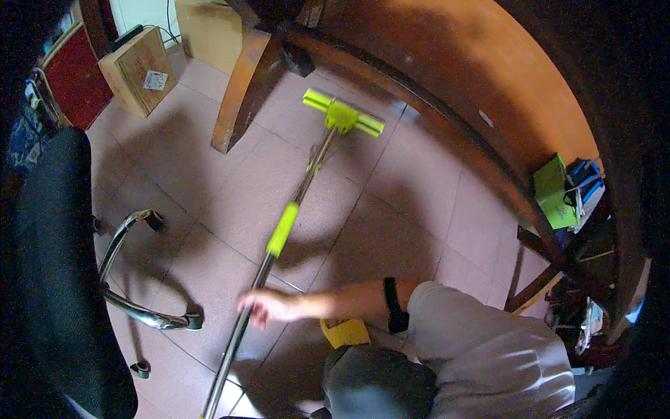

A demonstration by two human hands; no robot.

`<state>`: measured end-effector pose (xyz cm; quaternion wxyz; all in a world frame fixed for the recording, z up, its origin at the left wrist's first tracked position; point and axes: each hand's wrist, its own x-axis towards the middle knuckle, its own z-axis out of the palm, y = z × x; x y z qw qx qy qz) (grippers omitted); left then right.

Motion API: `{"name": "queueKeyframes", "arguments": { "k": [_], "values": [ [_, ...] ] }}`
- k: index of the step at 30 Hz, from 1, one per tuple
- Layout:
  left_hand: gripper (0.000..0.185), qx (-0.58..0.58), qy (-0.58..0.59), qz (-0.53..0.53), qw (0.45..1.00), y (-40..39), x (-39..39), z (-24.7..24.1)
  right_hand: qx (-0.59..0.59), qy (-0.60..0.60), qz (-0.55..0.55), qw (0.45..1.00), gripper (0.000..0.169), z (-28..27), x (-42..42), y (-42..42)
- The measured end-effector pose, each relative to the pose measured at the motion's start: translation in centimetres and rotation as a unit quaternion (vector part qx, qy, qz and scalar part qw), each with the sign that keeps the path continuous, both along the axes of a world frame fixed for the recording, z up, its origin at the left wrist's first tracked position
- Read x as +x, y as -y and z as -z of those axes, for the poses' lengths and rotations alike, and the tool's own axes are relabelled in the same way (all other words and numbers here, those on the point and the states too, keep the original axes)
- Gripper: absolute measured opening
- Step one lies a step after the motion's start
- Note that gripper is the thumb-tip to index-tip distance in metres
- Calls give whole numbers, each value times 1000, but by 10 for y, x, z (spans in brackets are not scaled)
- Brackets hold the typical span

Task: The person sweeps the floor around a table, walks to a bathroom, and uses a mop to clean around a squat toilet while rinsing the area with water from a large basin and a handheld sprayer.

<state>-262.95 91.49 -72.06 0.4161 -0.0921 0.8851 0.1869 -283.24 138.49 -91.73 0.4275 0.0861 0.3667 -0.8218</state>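
From the right, an arm in a light grey sleeve with a black band reaches across to my right hand [268,306], whose fingers are wrapped round the metal pole [229,348] of a mop. The pole slants up from the bottom edge, past a lime-green grip sleeve [283,229], to a wide lime-green plastic mop head [342,113] over the tiled floor [293,157]. Below the forearm lies a yellow piece of material [345,333], partly covered by a dark rounded thing. My left hand is out of view.
A black padded chair [63,272] with chrome legs [144,315] stands at the left. A cardboard box [140,73] is at the upper left, near a wooden leg [238,99]. A curved wooden desk [450,73] fills the upper right, with a green box [556,196] at its side.
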Motion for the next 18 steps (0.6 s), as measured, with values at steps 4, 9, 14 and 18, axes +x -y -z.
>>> {"name": "queueKeyframes", "arguments": {
  "k": [4,9,14,18],
  "values": [
    [29,-58,-47,-53,996,64,57,-12,-75,38,-81,993,28,-38,24,38],
    [23,64,-148,-73,984,-43,-30,-16,-24,17,58,998,27,-25,-20,-21],
    [22,175,-173,19,969,-156,-123,143,138,-53,306,941,19,11,-106,-216],
    [24,361,-215,77,904,-399,-238,126,257,-40,466,846,13,-24,-167,-378]
  ]
}}
